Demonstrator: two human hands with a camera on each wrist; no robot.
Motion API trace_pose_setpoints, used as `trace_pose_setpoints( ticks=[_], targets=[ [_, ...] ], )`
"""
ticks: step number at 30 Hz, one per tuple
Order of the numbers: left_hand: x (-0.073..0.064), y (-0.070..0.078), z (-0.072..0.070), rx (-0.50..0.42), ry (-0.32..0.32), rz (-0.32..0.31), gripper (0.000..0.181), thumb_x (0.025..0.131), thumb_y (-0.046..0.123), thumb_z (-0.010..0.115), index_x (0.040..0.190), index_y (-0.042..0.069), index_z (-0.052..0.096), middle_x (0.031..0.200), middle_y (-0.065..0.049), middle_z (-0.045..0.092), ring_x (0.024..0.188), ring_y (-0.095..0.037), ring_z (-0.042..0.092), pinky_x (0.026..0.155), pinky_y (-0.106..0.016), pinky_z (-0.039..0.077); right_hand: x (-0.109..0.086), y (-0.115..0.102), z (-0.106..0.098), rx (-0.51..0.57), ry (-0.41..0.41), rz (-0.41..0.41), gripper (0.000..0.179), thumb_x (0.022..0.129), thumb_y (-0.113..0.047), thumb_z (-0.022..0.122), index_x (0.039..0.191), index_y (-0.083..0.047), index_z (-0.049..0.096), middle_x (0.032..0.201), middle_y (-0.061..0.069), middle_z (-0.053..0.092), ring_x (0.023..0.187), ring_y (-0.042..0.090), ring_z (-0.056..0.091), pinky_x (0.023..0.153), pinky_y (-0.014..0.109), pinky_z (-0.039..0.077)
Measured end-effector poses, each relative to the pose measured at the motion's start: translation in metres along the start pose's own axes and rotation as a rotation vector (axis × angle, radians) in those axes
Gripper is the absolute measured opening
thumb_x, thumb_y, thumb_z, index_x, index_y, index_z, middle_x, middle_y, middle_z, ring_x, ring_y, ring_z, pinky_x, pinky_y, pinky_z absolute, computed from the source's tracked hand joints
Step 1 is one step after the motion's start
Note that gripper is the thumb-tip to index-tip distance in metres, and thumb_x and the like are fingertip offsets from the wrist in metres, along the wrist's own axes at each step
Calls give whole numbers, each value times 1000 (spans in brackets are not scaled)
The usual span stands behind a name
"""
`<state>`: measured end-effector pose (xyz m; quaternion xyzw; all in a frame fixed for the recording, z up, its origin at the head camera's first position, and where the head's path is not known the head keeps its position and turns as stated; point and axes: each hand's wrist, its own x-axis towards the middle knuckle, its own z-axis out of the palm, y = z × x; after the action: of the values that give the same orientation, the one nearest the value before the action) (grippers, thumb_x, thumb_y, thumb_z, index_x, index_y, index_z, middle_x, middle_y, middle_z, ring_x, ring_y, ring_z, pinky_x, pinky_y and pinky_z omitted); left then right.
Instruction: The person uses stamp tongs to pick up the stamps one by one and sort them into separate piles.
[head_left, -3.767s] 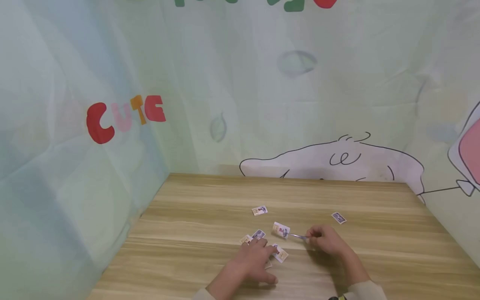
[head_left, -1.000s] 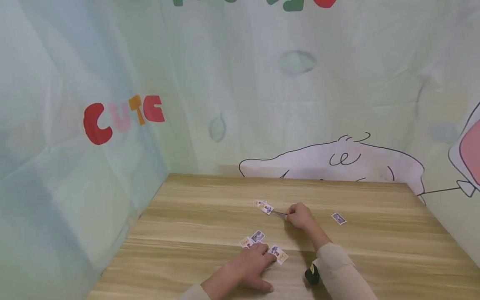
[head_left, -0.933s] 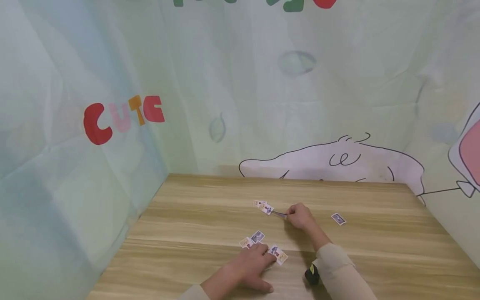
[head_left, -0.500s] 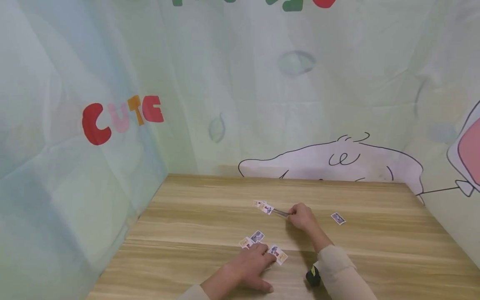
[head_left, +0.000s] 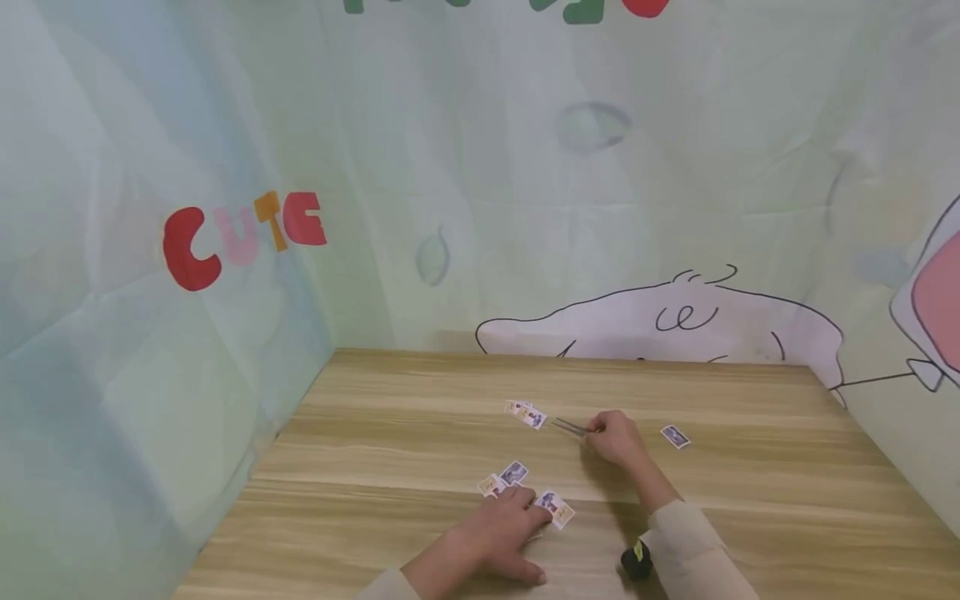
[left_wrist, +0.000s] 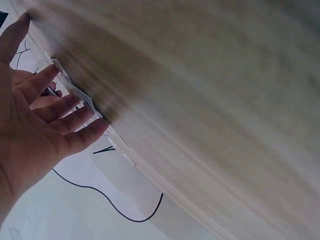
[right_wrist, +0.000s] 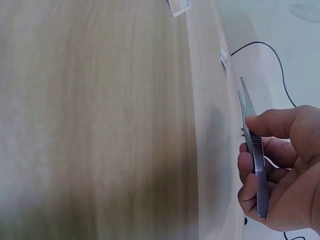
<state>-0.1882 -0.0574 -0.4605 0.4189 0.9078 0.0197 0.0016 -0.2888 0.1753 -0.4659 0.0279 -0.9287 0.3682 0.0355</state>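
two hands (head_left: 506,529) (head_left: 617,438), one tweezers (right_wrist: 257,155), six-plus cards (head_left: 556,509)

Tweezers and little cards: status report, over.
Right hand holds tweezers, tips apart, gripping no card. Left hand touches near cards. Far card pair overlaps, just beyond tips. No obstacle seen between.

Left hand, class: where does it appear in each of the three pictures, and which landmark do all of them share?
Head: left hand, bottom centre, over small cards.
Left wrist: left hand at the left edge.
Right wrist: not in it.
Shared landmark: the wooden table.
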Motion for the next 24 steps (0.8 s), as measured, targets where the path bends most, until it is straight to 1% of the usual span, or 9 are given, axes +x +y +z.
trace_pose_setpoints(
  ticks=[4,11,18,24],
  targets=[
    [0,0,0,-7,-11,-12,68,67,59,72,121,20,59,113,-3,52,105,-17,49,87,-31,44,-5,2,-3,55,3,0,8,71,-1,66,79,1,65,72,4,59,69,21,53,67,37,46],
    [1,1,0,-23,-23,-15,68,67,58,72,121,20,58,112,-2,52,105,-17,49,88,-31,43,-15,3,-7,89,-2,-5,11,70,-1,68,81,2,65,75,4,59,73,23,53,72,42,46],
    [1,1,1,-40,-26,-20,68,67,58,72,122,20,58,115,-3,52,107,-17,48,89,-32,43,-27,1,-11,133,-10,16,14,69,1,70,82,2,64,74,4,59,72,21,53,70,39,46],
    [1,1,1,-42,-28,-27,68,67,58,72,122,21,58,116,-3,52,108,-18,48,90,-32,42,-38,-2,-16,167,-32,32,15,70,3,69,83,2,64,75,4,59,73,21,53,70,38,46]
  ],
)
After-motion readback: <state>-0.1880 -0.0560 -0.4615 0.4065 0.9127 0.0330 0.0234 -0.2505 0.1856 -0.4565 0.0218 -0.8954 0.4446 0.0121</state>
